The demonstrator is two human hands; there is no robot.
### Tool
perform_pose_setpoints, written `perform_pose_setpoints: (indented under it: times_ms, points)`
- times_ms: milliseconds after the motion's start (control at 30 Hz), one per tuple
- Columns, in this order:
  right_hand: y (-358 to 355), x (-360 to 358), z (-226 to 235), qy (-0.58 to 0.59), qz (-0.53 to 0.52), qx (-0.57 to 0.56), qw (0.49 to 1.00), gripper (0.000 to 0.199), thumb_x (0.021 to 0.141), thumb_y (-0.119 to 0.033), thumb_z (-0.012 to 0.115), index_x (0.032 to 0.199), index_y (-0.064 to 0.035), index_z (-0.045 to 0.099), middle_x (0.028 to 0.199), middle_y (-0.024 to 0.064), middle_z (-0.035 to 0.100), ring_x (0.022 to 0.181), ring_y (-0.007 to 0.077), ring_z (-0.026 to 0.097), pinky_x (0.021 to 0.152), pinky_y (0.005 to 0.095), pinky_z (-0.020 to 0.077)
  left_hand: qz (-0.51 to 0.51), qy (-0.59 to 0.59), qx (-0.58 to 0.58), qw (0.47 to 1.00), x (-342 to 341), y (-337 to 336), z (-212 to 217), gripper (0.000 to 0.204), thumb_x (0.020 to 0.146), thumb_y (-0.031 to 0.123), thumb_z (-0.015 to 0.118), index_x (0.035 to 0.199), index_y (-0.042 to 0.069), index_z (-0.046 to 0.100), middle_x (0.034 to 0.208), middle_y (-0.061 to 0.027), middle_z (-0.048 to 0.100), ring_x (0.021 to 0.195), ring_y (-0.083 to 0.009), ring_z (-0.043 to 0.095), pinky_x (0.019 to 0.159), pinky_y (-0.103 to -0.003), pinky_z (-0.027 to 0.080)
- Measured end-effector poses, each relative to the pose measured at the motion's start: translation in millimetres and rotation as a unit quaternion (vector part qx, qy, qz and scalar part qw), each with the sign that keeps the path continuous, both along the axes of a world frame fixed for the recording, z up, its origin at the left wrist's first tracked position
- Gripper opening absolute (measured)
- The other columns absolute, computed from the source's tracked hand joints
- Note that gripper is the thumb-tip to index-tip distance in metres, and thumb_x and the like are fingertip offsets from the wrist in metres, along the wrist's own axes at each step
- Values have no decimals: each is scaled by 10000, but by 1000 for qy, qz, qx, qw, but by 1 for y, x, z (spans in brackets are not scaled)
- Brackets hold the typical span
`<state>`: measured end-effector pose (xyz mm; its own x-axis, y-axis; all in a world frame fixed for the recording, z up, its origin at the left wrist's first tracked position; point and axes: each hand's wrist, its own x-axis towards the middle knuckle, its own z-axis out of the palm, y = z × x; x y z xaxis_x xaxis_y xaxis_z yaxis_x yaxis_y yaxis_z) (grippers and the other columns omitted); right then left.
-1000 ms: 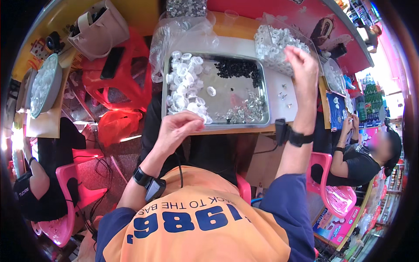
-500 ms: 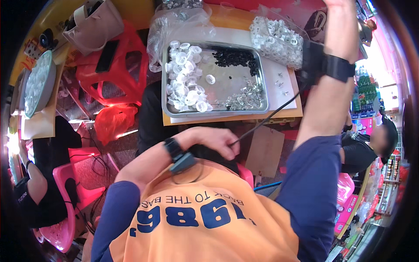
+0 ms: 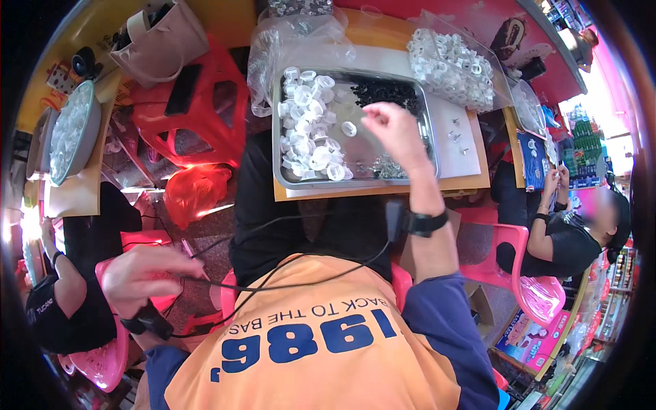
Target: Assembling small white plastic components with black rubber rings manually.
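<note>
A metal tray (image 3: 427, 160) rests on a brown board (image 3: 471, 181) in front of me. It holds a heap of white plastic caps (image 3: 307, 130), a pile of small black parts (image 3: 389, 90) and some little metal bits (image 3: 386, 167). My right hand (image 3: 395, 131) hovers over the tray's middle with its fingers curled; whether it holds a small piece is hidden. My left hand (image 3: 147, 273) is low at my left side, away from the tray, with its fingers closed on a thin black cable (image 3: 287, 277) that runs across my orange shirt to a black wristband (image 3: 424, 222).
A clear bag of white rings (image 3: 451, 61) and an empty-looking clear bag (image 3: 287, 41) lie behind the tray. A red stool (image 3: 205, 123) carries a black phone (image 3: 182, 89), with a beige bag (image 3: 157, 41) behind. People in black sit on pink chairs at the right (image 3: 567, 242) and left (image 3: 68, 307).
My right hand has come down from high at the back right onto the tray's middle. My left hand has swung from my chest out to the lower left, taking the cable.
</note>
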<state>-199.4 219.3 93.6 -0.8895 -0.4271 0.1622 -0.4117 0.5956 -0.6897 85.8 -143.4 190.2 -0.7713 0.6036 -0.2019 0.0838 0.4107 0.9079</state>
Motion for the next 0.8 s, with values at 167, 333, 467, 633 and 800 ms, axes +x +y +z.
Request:
perform_pose_setpoints:
  times_ms: [167,333,467,633,800]
  points:
    - [-13,5,-42,1,-24,19,1000,204,786,-148,721,924,-4,678,873,151,673,788,272,659,719,361,516,147,-143,-91,974,-8,41,-74,401,880,218,643,1210,-3,589,1102,-148,648,967,-208,643,819,-308,499]
    - [-5,11,-25,-103,-36,-55,993,175,837,-135,684,926,15,691,756,56,679,677,96,615,634,238,487,172,-36,1,984,-43,82,-94,277,890,151,628,1112,-15,644,983,-109,674,877,-156,642,751,-266,497]
    - [-1,15,-17,-134,-40,-129,982,163,850,-130,682,935,10,695,741,5,654,675,47,575,638,196,455,247,-114,143,952,-83,129,-84,166,886,64,613,1004,-31,679,828,-67,674,791,-113,636,720,-233,500]
    - [-2,15,-18,-197,-28,-290,936,170,861,-118,685,971,11,679,790,10,648,676,56,559,627,189,451,193,-117,200,953,-126,173,-72,155,883,57,611,970,-54,675,805,-58,677,779,-105,634,723,-229,503]
    - [2,28,-13,-345,-8,-442,828,200,864,-142,697,1018,-16,676,826,6,656,676,66,561,623,199,463,340,-31,275,899,-167,173,-79,239,892,114,641,1084,-28,644,904,-85,679,819,-161,660,804,-286,529]
